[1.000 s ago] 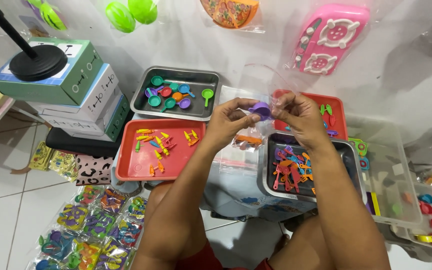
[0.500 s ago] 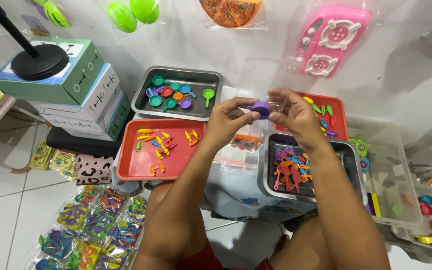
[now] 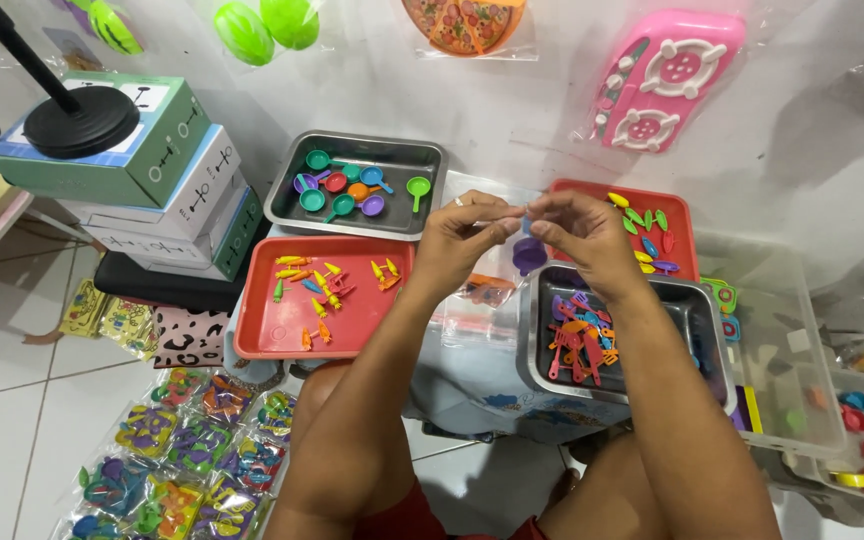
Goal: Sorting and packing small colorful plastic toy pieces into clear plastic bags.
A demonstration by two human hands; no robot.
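Observation:
My left hand and my right hand meet above the middle of the trays, both pinching the top edge of a small clear plastic bag. A small purple toy pan hangs inside the bag, just below my fingers. Under my hands lie more clear bags with small orange pieces in them. A metal tray of mixed coloured toy utensils sits under my right forearm.
A red tray holds small orange and yellow pieces. A metal tray at the back holds tiny toy pans. Another red tray, clear bins, stacked boxes, floor packets and a pink toy stove surround these.
My hands have drawn closer together at the bag's top. The purple pan, held between my fingers before, now hangs lower inside the bag.

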